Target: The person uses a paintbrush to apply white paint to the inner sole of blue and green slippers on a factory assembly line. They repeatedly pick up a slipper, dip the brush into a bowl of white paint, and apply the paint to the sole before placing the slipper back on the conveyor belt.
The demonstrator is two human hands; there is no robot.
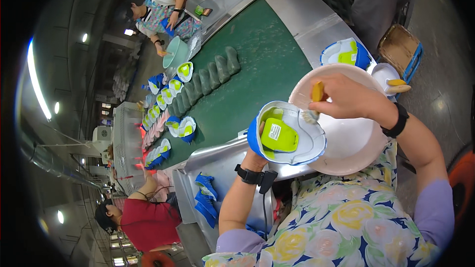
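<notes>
My left hand [255, 159] grips a blue shoe upper [316, 141] from beneath. Its white underside faces up, with a lime green piece bearing a white label in it. A yellow-handled brush [317, 90] is closed in the fingers of my right hand [345, 95]. The brush's pale bristles meet the white edge of the upper, on the side toward my right hand. Below both hands sits a wide pale pink basin [346, 151], partly covered by the upper. The fingers of my left hand are mostly hidden behind the upper.
Another blue upper [341, 54] lies beyond the basin, near a white bowl [382, 75] with yellow-handled brushes. On the green conveyor belt [267, 59] stand dark soles [210, 76] and several uppers. Blue uppers [205, 198] rest on the left metal tray. Co-workers stand at left [153, 217] and far left [163, 12].
</notes>
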